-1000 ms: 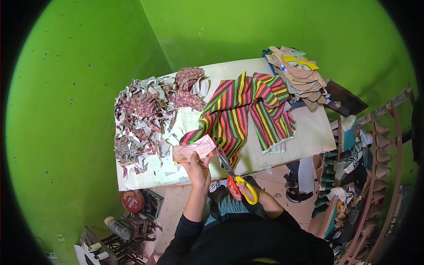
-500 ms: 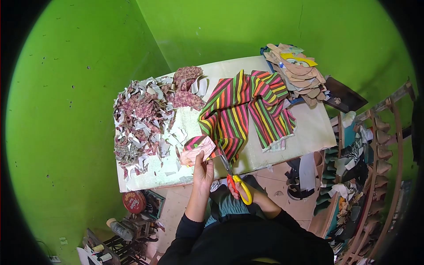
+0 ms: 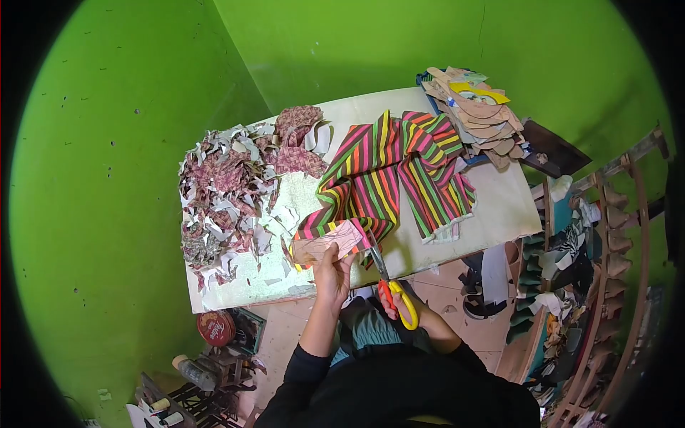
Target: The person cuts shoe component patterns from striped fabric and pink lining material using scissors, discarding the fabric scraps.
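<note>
Scraps (image 3: 230,177) crowd the table (image 3: 499,214) beside the striped cloth (image 3: 377,189).

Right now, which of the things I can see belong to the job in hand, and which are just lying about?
Seemingly part of the job:
scissors, in the right hand
pink piece, in the left hand
striped cloth

Apparently just lying about:
heap of scraps
stack of brown shapes
red tin

On the bench (image 3: 503,217), scraps (image 3: 227,184) lie along the left edge, cloth (image 3: 378,185) in the middle, cutouts (image 3: 481,121) at the far right corner; a tin (image 3: 215,328) sits off the near left corner.
</note>
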### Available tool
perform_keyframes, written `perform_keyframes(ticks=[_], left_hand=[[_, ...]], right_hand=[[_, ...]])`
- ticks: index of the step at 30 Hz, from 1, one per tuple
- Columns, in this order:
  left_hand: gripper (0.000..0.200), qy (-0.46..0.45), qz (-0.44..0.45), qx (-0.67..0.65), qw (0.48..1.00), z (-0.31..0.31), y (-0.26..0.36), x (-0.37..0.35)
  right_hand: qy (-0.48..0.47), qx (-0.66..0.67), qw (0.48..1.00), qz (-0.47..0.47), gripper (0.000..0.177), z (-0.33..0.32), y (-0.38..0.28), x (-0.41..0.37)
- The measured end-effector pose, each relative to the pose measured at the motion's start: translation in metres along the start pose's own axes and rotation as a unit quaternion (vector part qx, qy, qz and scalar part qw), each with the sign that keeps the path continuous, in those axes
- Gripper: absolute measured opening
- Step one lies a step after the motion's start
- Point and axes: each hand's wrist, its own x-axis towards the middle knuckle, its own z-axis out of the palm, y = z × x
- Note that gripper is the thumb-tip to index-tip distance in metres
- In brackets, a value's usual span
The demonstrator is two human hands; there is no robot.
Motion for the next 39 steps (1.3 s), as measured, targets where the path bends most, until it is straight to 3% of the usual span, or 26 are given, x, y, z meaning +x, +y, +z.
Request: perform_keyframes(ticks=[5, 11, 14, 16, 18, 20, 21, 22, 24, 28, 32, 34, 39], left_hand=[[0.015, -0.005, 0.013, -0.001, 1.0, 0.0, 0.001, 0.005], [0.023, -0.032, 0.036, -0.015, 0.999, 0.007, 0.008, 0.013], [0.025, -0.035, 0.046, -0.013, 0.998, 0.013, 0.008, 0.013], [0.025, -0.036, 0.054, -0.009, 0.998, 0.016, 0.007, 0.011], [0.026, -0.042, 0.07, 0.003, 0.997, 0.017, 0.006, 0.009], [0.027, -0.037, 0.083, 0.013, 0.996, 0.019, 0.006, 0.005], [0.029, -0.031, 0.097, 0.022, 0.995, 0.019, 0.007, 0.004], [0.029, -0.032, 0.097, 0.023, 0.995, 0.018, 0.006, 0.004], [0.03, -0.03, 0.112, 0.043, 0.992, 0.016, 0.005, 0.003], [0.031, -0.036, 0.119, 0.042, 0.991, 0.016, 0.005, -0.004], [0.029, -0.046, 0.128, 0.055, 0.989, 0.008, 0.003, -0.004], [0.028, -0.046, 0.127, 0.054, 0.989, 0.005, 0.004, -0.004], [0.026, -0.037, 0.133, 0.06, 0.989, 0.007, 0.004, -0.007]], right_hand=[[-0.007, 0.012, 1.0, 0.017, 0.058, 0.002, 0.001, -0.004], [-0.045, -0.067, 0.995, -0.059, 0.056, 0.003, -0.015, -0.014], [-0.073, -0.071, 0.994, -0.035, 0.05, 0.001, -0.01, -0.014], [-0.026, -0.117, 0.993, -0.021, 0.039, 0.007, -0.01, -0.009], [-0.011, -0.104, 0.992, -0.068, 0.03, 0.015, -0.009, -0.004], [0.003, -0.032, 0.999, 0.016, 0.068, 0.02, -0.013, -0.001], [0.02, 0.04, 0.999, 0.031, 0.065, 0.022, -0.009, 0.002], [0.021, 0.04, 0.999, 0.03, 0.065, 0.024, -0.006, 0.005], [0.014, -0.004, 0.999, -0.038, 0.048, 0.027, -0.004, 0.01], [-0.01, 0.053, 0.999, -0.005, 0.057, 0.026, -0.003, 0.019], [0.006, 0.07, 0.997, 0.011, 0.049, 0.023, -0.008, 0.021], [0.008, 0.074, 0.993, 0.087, 0.065, 0.021, -0.013, 0.019], [-0.011, 0.22, 0.96, 0.171, 0.053, 0.009, -0.006, 0.022]])
